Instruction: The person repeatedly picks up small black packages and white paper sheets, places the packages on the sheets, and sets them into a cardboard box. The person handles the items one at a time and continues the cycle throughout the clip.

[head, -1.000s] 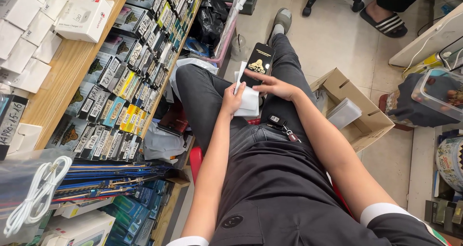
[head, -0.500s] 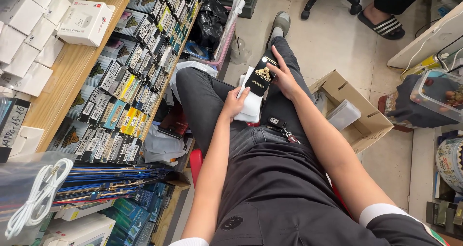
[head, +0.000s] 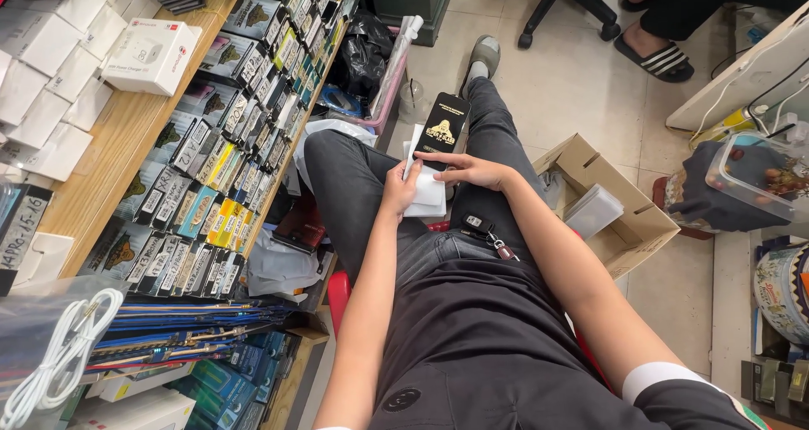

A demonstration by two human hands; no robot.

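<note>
I sit on a red stool with my legs stretched out. My left hand (head: 398, 186) grips a stack of white flat packets (head: 428, 196) resting over my lap. My right hand (head: 472, 170) holds a black flat packet with a gold print (head: 442, 130) by its lower end, tilted up above the white stack. A key fob (head: 479, 225) hangs at my right pocket.
A wooden shelf (head: 126, 135) at left carries white boxes and rows of small packaged goods (head: 227, 144). An open cardboard box (head: 607, 207) with clear packets stands right of my leg. Another person's sandalled feet (head: 653, 55) and an office chair base (head: 556, 0) are ahead.
My right hand with the black packet has shifted slightly, lifting it away from the white stack and then holding it just above it. My left hand stays on the stack.
</note>
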